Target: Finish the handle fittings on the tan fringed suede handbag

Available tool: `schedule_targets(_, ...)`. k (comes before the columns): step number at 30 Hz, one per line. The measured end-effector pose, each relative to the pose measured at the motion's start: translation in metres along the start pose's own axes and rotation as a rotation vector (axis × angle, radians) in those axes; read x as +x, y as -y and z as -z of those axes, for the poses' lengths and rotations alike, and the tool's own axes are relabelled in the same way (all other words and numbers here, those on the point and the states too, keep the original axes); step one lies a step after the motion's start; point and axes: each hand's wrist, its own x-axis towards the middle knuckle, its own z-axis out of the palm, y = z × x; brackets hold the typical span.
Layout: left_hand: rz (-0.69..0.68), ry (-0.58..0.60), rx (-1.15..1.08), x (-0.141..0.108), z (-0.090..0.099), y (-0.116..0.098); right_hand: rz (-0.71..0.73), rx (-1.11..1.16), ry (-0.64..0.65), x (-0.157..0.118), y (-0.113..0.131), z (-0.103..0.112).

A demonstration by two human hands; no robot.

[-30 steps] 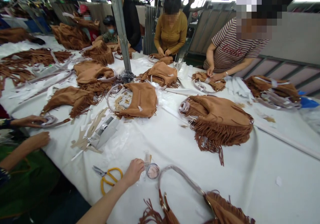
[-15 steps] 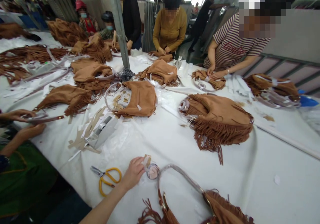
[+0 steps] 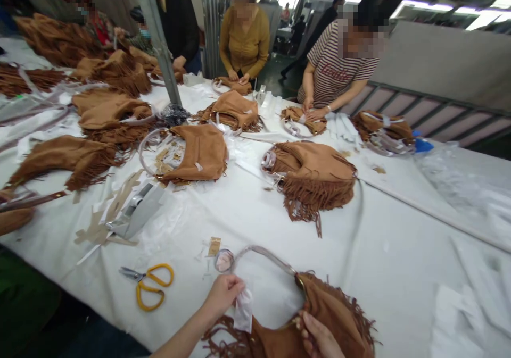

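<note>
My left hand point(image 3: 224, 293) is closed in a pinch on a small translucent plastic bag point(image 3: 244, 311), which hangs over the near brown fringed handbag point(image 3: 335, 307). With bent fingers, my right hand point(image 3: 317, 336) grips the edge of that handbag's opening. The wrapped strap point(image 3: 263, 250) of the handbag arches away across the white table. Just beyond my left hand lie a small round roll point(image 3: 224, 260) and a brown card tag point(image 3: 214, 246). Yellow-handled scissors point(image 3: 154, 283) rest to the left, with their blades apart.
Another fringed handbag point(image 3: 319, 172) lies ahead, and a smooth brown bag point(image 3: 203, 153) is left of it. A grey tape dispenser point(image 3: 138, 209) stands among paper strips. Co-workers work across the table, and a person's hand point(image 3: 16, 219) is at far left. A metal post point(image 3: 159, 44) rises behind.
My left hand has left the card tag and come nearer the handbag, now with the small plastic bag. My right hand has come into view on the handbag. The view has turned right.
</note>
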Motion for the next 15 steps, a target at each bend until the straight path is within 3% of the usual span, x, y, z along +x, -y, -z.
schedule_targets(3, 0.051, 0.158, 0.075, 0.004, -0.059, 0.003, 0.042, 0.046, 0.071, -0.013, -0.001, -0.001)
schedule_targets(6, 0.081, 0.269, 0.153, 0.006, -0.097, 0.012, 0.081, 0.032, 0.102, -0.017, -0.010, 0.003)
schedule_targets(10, 0.062, 0.291, 0.230, 0.005, -0.114, 0.022, 0.102, -0.019, 0.093, -0.012, -0.021, 0.010)
schedule_targets(15, -0.023, 0.273, 0.362, 0.002, -0.118, 0.023, 0.303, -0.269, 0.084, 0.001, -0.023, 0.017)
